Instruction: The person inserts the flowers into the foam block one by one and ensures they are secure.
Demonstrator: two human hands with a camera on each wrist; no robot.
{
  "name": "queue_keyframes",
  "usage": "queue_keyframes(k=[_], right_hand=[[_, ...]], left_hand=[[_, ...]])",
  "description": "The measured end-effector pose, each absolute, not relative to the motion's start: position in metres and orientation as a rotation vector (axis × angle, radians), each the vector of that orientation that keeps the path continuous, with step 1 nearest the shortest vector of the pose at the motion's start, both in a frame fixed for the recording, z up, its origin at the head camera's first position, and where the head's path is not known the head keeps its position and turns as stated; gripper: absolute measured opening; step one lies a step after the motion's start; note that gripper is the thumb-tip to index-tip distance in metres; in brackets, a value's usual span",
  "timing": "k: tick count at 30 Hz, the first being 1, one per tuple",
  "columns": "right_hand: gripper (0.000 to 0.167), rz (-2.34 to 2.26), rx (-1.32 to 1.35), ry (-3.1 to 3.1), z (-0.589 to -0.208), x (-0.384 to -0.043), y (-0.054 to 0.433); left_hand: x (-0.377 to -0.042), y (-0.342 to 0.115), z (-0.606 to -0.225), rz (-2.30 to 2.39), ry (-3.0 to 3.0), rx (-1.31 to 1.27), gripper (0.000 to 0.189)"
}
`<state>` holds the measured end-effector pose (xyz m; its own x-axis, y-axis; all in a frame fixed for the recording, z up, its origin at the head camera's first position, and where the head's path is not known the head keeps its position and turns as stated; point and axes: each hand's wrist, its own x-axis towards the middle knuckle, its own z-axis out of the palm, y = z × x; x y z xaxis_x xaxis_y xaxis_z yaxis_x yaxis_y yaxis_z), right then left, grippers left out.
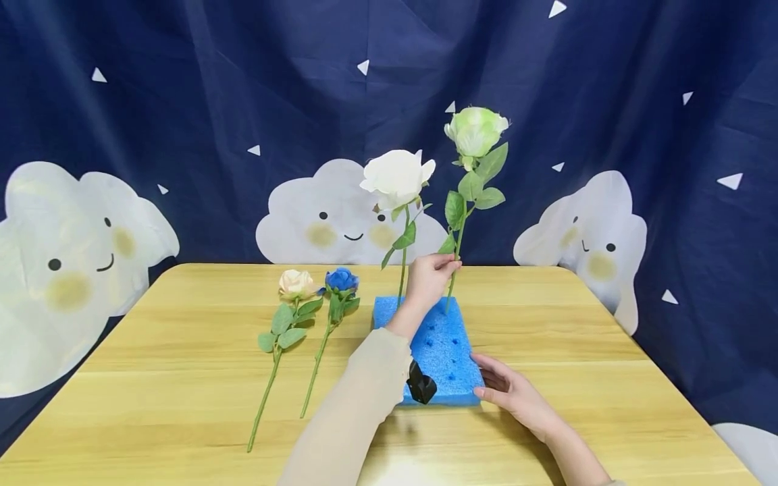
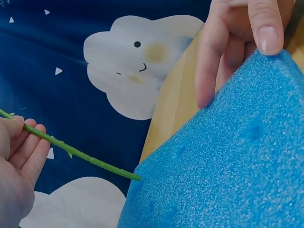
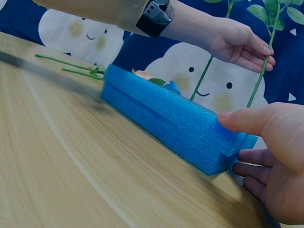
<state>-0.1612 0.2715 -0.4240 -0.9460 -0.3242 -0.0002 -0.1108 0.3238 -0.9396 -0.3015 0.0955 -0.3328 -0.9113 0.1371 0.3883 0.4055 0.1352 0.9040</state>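
Spotted green-white rose (image 1: 476, 130) slightly tilted at far right corner of blue foam block (image 1: 439, 354), pinched by stem (image 2: 92, 160) in fingers of left hand (image 1: 430, 278). Couldn't really tell inserted from just touching. Caught right hand (image 1: 513, 398) with fingers loosely spread, touching block's right edge. Saw white rose (image 1: 396, 179) upright at block's far end, plus peach rose (image 1: 296, 285) and blue rose (image 1: 342, 280) lying left on desk (image 1: 152, 378).

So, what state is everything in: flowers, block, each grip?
Blue foam block: flat on the table
White rose: standing in the block
Green-white rose: held nearly upright
Peach rose: lying down
Blue rose: lying down
Left grip: pinching the green-white rose
Right grip: touching the block
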Motion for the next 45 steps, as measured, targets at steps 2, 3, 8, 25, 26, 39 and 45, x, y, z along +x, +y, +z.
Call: queue_keyframes(k=[2, 3, 8, 25, 26, 39, 45], right_hand=[[0.061, -1.68, -0.401, 2.398, -0.424, -0.162, 0.271], [0.061, -1.682, -0.402, 2.399, -0.424, -0.162, 0.271], [0.061, -1.683, -0.397, 2.406, -0.422, -0.162, 0.272], [0.063, -1.659, -0.32, 2.41, -0.426, -0.16, 0.271], [0.063, -1.661, -0.321, 2.407, -0.426, -0.16, 0.271], [0.06, -1.669, -0.348, 2.405, -0.426, -0.161, 0.269], [0.061, -1.695, -0.354, 2.397, -0.425, -0.162, 0.27]], left_hand=[[-0.302, 0.095, -0.333, -1.861, -2.186, -0.544, 0.022], [-0.303, 0.095, -0.333, -1.864, -2.182, -0.544, 0.022], [-0.304, 0.096, -0.333, -1.879, -2.176, -0.532, 0.021], [-0.304, 0.091, -0.339, -1.754, -2.245, -0.543, 0.021], [-0.304, 0.091, -0.339, -1.756, -2.247, -0.544, 0.021], [-0.304, 0.088, -0.346, -1.681, -2.299, -0.544, 0.016], [-0.303, 0.09, -0.345, -1.606, -2.382, -0.554, 0.014]])
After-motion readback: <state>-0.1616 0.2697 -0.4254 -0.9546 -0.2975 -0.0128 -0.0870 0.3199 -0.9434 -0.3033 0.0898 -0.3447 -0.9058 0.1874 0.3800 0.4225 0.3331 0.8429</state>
